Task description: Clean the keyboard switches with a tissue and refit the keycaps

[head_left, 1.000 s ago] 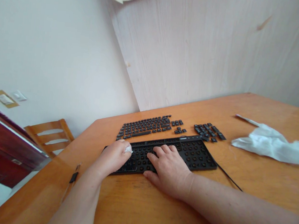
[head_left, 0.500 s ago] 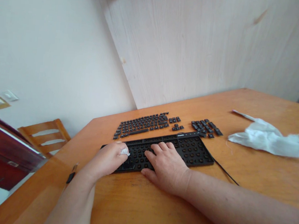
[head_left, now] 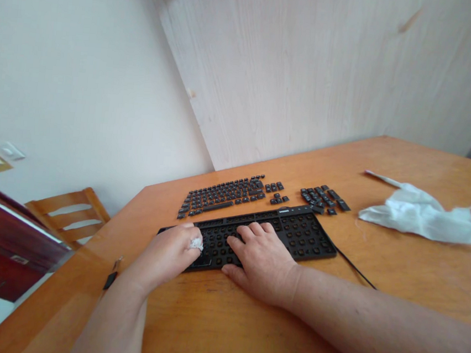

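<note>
Keyboard [head_left: 307, 236] lies beneath both hands: left hand [head_left: 174, 248] curled closed around a white wad [head_left: 197, 243] at its left end, right hand [head_left: 263, 262] loosely spread, fingers resting across its middle.

The keyboard base [head_left: 306, 240] beneath the right hand [head_left: 266, 265] is black plastic, mostly matt, with a glossy patch beside the left hand [head_left: 176, 247]. Beyond both hands, the loose keycaps [head_left: 221, 193] are dark plastic. The wad [head_left: 196, 243] in the left hand is white, soft and crumpled. Right of the right hand, the cloth [head_left: 427, 216] appears thin and wrinkled. Under both hands, the table [head_left: 204, 323] is smooth, grained wood with a soft sheen.
</note>
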A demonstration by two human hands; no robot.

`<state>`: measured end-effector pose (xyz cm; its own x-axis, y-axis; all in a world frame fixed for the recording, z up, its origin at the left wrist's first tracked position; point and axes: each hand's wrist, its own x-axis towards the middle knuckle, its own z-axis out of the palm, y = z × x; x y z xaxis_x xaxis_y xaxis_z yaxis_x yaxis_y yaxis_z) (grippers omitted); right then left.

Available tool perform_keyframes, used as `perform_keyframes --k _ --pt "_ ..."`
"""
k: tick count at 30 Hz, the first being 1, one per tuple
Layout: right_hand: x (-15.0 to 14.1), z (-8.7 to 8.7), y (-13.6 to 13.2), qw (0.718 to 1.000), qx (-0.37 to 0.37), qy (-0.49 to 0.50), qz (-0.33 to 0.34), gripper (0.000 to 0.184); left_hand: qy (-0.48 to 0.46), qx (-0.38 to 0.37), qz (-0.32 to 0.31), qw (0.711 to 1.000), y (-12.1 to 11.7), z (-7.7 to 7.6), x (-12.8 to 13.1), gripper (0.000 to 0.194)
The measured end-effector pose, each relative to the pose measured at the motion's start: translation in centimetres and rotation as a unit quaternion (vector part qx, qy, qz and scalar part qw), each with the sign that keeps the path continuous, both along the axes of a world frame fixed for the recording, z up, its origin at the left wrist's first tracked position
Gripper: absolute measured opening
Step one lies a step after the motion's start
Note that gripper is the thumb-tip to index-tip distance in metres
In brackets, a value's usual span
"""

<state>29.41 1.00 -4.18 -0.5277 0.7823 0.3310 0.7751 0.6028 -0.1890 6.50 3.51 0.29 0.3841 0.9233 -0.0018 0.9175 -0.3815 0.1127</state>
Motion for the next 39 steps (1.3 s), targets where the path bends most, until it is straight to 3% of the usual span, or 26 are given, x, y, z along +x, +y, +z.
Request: perform_keyframes --k 5,17,28,36,39 --pt "-0.05 0.12 -0.02 1.0 -0.006 -0.007 -0.001 0.05 -0.029 -0.032 -0.032 0.999 -0.24 0.19 -0.16 0.01" --pt "-0.03 0.02 0.0 1.0 -0.006 -0.004 0.0 0.049 -0.041 -0.032 -0.041 0.998 -0.48 0.15 0.32 0.011" --pt "-0.06 0.06 -0.02 1.0 -0.005 -0.004 -0.001 0.049 -0.052 -0.079 -0.051 0.994 -0.61 0.47 0.23 0.011" --pt "-0.05 0.2 -0.06 1.0 -0.012 -0.008 -0.003 0.049 -0.099 -0.115 -0.035 0.988 -0.57 0.69 0.12 0.012" --pt "0.0 0.2 -0.06 1.0 -0.009 -0.007 -0.001 0.049 -0.158 -0.098 0.022 0.982 0.07 0.54 -0.35 0.013"
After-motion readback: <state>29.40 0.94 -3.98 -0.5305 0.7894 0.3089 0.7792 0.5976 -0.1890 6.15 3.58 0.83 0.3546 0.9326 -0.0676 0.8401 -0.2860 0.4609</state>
